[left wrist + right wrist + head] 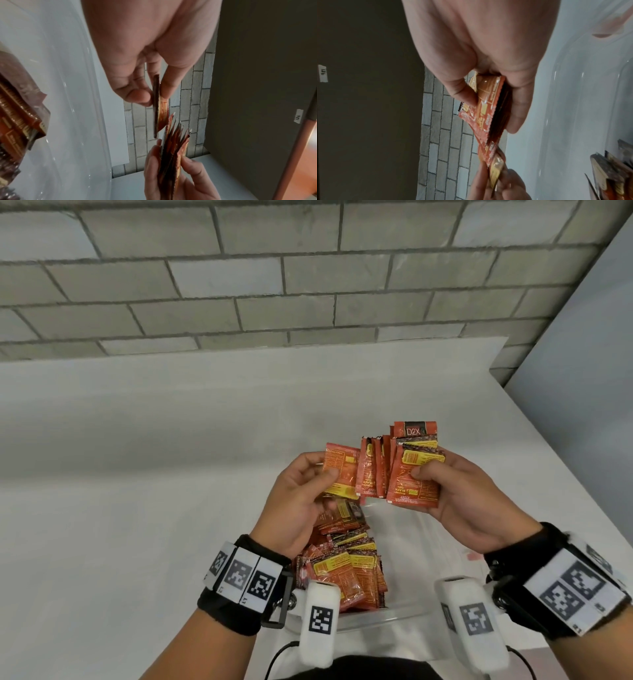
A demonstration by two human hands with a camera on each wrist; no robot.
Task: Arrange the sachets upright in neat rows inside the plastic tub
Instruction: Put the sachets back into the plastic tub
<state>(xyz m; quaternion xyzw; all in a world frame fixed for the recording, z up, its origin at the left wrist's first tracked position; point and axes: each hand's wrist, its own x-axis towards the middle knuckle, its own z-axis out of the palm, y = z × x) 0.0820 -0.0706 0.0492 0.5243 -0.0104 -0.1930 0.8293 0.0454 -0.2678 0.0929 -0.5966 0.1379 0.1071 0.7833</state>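
The rearmost sachet in the fanned bundle of sachets (409, 467) reads "D2X" in pale letters on a dark panel; a nearer one carries "BLACK" upside down on its glossy red foil, with yellow text blocks too small to read. The right hand (459, 494) grips this bundle, thumb pressed on the front packet and fingers curled behind, above the far end of the clear plastic tub (404, 616). Just left of the bundle, the left hand (301, 501) pinches a single orange-red sachet (342, 474) between thumb and fingers; its printed table is illegible. All packets are flat rectangles with serrated edges. Below the left hand, inside the tub's left half, more red sachets (346, 570) stand roughly on edge, packed in leaning rows. The tub sits on a matte white table (137, 474), before a grey brick wall (274, 268). In the left wrist view, a small white label (298, 116) on the dark panel beside the wall reads about "186".
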